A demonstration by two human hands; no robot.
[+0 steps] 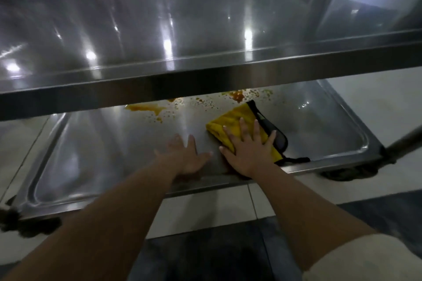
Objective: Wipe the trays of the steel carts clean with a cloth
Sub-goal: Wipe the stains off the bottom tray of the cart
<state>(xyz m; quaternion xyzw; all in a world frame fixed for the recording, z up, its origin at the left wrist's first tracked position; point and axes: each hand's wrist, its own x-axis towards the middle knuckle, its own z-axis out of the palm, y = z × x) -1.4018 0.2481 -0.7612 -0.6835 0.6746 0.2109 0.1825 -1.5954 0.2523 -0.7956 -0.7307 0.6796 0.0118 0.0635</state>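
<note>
The steel cart's lower tray (96, 166) lies below the shiny upper tray (159, 29). Orange sauce stains (146, 109) and crumbs spread across the lower tray's far side, partly hidden under the upper tray's front edge. A yellow cloth with black trim (242, 116) lies flat on the lower tray, right of centre. My right hand (249, 150) presses flat on the cloth with fingers spread. My left hand (182, 155) rests flat on the bare steel just left of the cloth, fingers apart, holding nothing.
The upper tray's front rim (205, 80) overhangs the far half of the lower tray. A cart wheel (347, 172) sits at the right corner, another wheel (20, 223) at the left. A dark handle bar (406, 141) slants at the right. Pale floor tiles (205, 207) lie below.
</note>
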